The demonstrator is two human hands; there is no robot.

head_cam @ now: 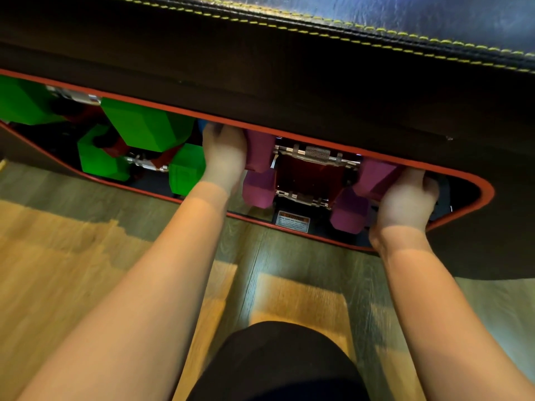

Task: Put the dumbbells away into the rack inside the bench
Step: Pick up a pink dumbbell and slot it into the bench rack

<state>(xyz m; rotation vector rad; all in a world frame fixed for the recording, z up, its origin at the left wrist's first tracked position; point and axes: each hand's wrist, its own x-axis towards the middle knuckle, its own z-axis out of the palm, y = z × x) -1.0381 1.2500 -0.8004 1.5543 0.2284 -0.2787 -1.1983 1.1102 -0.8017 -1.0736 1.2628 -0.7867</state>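
Observation:
The black bench [289,82] has a red-edged side opening with a red rack [307,175] inside. An upper purple dumbbell [318,154] with a knurled metal handle lies across the rack. My left hand [223,157] grips its left purple head and my right hand [405,198] grips its right purple head. A second purple dumbbell [259,189] rests just below it in the rack. Further left in the opening sit two green dumbbells, a large one [147,125] above and a smaller one [101,160] below.
Wood-look flooring [86,256] runs in front of the bench. A white caution label [292,221] sits on the rack's base. My dark-clad knee [278,363] is at the bottom centre. The bench's padded top with yellow stitching [376,30] overhangs the opening.

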